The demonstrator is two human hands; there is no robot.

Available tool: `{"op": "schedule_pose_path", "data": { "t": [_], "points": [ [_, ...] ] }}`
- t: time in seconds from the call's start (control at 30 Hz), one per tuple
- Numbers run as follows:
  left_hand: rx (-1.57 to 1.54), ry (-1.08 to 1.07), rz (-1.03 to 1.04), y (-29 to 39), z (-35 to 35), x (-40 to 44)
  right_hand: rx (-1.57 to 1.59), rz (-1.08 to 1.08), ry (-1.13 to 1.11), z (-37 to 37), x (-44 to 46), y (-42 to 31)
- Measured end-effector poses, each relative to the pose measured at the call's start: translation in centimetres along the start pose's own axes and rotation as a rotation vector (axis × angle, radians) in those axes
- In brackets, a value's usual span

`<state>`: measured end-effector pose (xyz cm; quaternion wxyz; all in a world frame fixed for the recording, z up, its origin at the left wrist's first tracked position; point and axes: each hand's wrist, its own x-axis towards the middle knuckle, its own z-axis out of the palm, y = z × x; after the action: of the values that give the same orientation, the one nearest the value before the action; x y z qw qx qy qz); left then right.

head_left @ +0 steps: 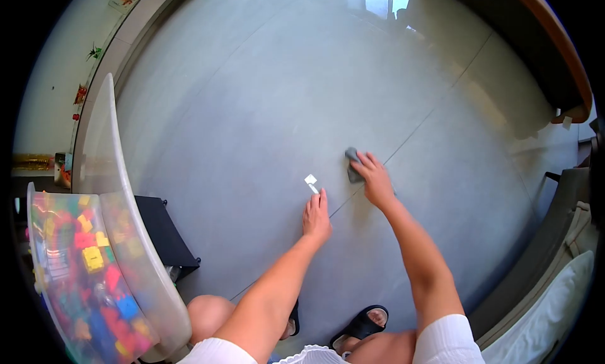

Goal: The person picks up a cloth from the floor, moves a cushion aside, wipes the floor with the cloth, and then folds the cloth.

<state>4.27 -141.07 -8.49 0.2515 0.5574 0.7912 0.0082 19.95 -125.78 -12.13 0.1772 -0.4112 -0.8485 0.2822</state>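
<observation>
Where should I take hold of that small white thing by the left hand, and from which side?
Probably pinch the small white thing by its narrow stem, coming from the wearer's side: the stem points back toward the left hand, and the wider, squarish end faces away. Left fingertips are at the stem; whether they grip it is unclear.

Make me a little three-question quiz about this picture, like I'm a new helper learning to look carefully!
1. What is at the fingers of the left hand?
A) a yellow block
B) a small white thing
C) a black sandal

2. True or false: the right hand is on a grey cloth.

3. Fill in the blank: the colourful toy blocks are on the person's ____ side.

Key:
1. B
2. True
3. left
</observation>
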Motion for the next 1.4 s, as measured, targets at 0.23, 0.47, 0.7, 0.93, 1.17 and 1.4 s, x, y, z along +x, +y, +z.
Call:
{"op": "schedule_pose_path", "data": {
  "t": [0.23,0.47,0.7,0.93,1.17,1.4],
  "points": [
    [-0.275,0.276,-0.130,-4.0,1.5,-2.5,0.010,-0.426,-0.107,7.4,4.6,-4.5],
    [-0.286,0.214,-0.143,-4.6,0.1,-2.4,0.348,-0.599,-0.583,2.0,-18.0,-4.5],
    [-0.208,0.059,-0.079,-1.8,2.1,-2.7,0.193,-0.090,0.157,-3.9,-2.6,4.3],
    [0.180,-0.249,-0.113,1.9,-1.2,-1.4,0.095,-0.205,0.042,3.0,6.9,1.1],
    [0.304,-0.193,-0.039,0.6,0.3,-1.1,0.533,-0.315,-0.430,1.7,-15.1,-2.2],
    [0.358,-0.220,-0.099,1.7,-0.2,-1.1,0.378,0.158,0.203,-7.5,-12.9,7.2]
  ]
}}
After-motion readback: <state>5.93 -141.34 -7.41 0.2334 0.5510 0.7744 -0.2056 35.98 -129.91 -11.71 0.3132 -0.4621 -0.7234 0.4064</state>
